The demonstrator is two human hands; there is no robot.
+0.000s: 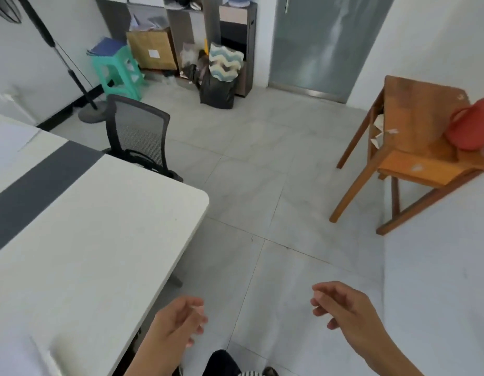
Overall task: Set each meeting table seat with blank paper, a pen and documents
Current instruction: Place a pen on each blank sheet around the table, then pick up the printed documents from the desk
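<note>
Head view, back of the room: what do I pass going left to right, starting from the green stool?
First the green stool → cardboard box → black bag → frosted glass door → wooden table.

No text, brand, number or sign can be read anywhere in the view. A white label (153,53) is seen stuck on the front of the brown cardboard box (142,43) standing on the floor at the far wall, but whatever is printed on it is too small and blurred to be made out. A small pale mark (459,97) is seen on the top of the wooden desk (414,112); no letters can be told from it.
</note>
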